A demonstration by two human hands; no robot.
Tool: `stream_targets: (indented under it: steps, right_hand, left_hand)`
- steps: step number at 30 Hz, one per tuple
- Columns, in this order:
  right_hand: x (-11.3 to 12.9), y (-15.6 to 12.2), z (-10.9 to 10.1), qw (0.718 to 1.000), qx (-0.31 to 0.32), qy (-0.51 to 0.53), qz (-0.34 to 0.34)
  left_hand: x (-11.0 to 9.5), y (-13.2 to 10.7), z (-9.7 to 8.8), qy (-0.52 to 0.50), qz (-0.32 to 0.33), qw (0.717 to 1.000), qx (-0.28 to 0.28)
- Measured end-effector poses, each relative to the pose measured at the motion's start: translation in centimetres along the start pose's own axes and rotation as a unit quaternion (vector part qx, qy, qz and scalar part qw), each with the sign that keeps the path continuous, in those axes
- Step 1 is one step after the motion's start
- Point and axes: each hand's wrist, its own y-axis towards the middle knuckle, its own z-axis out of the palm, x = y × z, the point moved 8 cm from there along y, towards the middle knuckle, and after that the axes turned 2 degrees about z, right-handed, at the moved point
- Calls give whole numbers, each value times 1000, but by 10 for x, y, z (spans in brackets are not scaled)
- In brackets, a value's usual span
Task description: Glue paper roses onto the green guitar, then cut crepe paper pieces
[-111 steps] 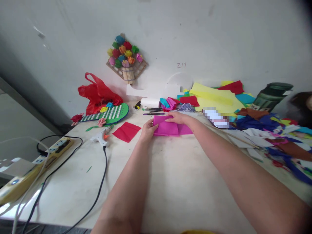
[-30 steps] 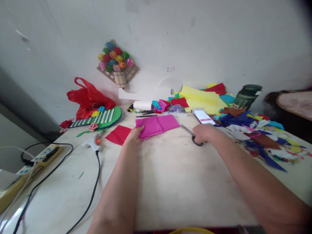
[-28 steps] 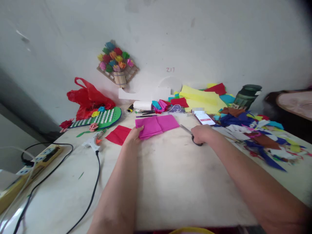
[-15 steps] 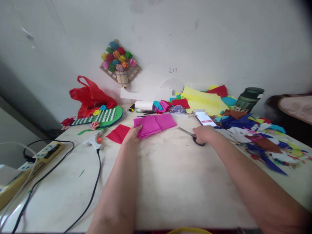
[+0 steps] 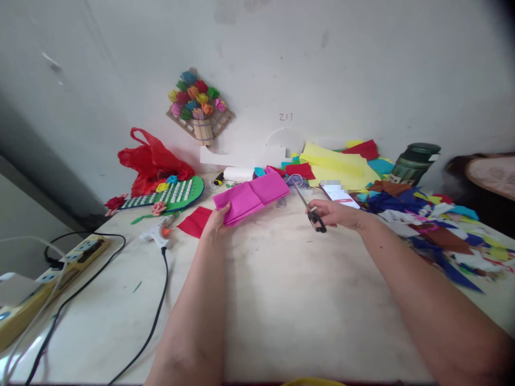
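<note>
My left hand (image 5: 216,223) grips the near left corner of a folded magenta paper sheet (image 5: 253,195) and holds it lifted off the pale table (image 5: 281,289), tilted up toward the wall. My right hand (image 5: 336,213) is closed round the dark handles of a pair of scissors (image 5: 309,208), raised above the table. The blades point up and left toward the right edge of the magenta sheet, a short gap away from it.
A red paper square (image 5: 193,222) and a white glue gun (image 5: 157,234) with a black cord lie left. A power strip (image 5: 64,262) sits far left. A phone (image 5: 340,194), coloured paper scraps (image 5: 426,214) and a green jar (image 5: 414,161) crowd the right.
The right hand left the magenta sheet, took the scissors from the table and lifted them. The left hand raised the magenta sheet off the table.
</note>
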Motion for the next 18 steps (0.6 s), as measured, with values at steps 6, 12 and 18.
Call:
stream_targets:
  steps: [6,12,18]
  right_hand:
    - [21,18,34,985,20,140,-99]
    - [16,26,56,982,36,166,-78]
    - [17,24,60,989,39,135,-52]
  left_hand:
    - [-4,0,-2,-40,5,999,-16]
    - [-7,-2,-3,-67,21,997,-33]
    - [-7,-5,2,-65,22,997,-28]
